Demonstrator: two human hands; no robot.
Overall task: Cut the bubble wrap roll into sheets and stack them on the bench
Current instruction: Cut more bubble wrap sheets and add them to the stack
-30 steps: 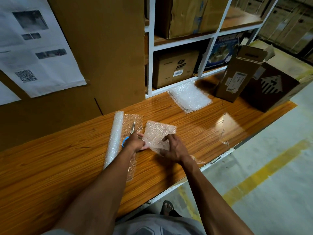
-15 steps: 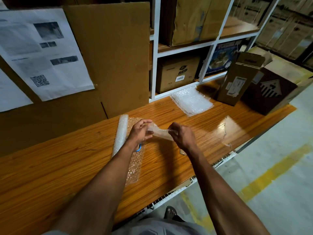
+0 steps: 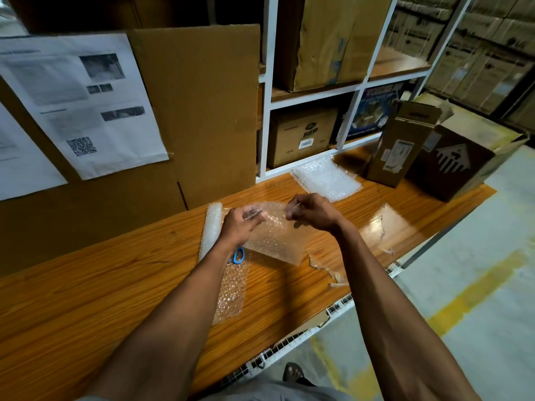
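Observation:
A cut bubble wrap sheet [image 3: 275, 238] hangs above the wooden bench [image 3: 115, 285], held up by its top edge. My left hand [image 3: 241, 224] pinches the sheet's top left corner and my right hand [image 3: 311, 211] pinches its top right corner. The bubble wrap roll [image 3: 210, 230] lies on the bench just left of my left hand, with its unrolled end [image 3: 231, 290] spread toward me. Blue-handled scissors [image 3: 238, 255] lie on that unrolled end, mostly hidden under my left wrist. A stack of cut sheets [image 3: 327, 178] lies at the back of the bench by the shelf.
Two open cardboard boxes [image 3: 402, 143] [image 3: 460, 160] stand on the bench's right end. A white shelf unit [image 3: 267, 111] with boxes and a cardboard wall with papers [image 3: 86, 105] line the back. Torn clear film [image 3: 379, 227] lies right of my hands. The bench edge drops to the floor [image 3: 477, 285].
Both hands have lifted the cut sheet off the bench and spread it out flat between them. The scissors, held by my left hand a second ago, now lie on the unrolled wrap.

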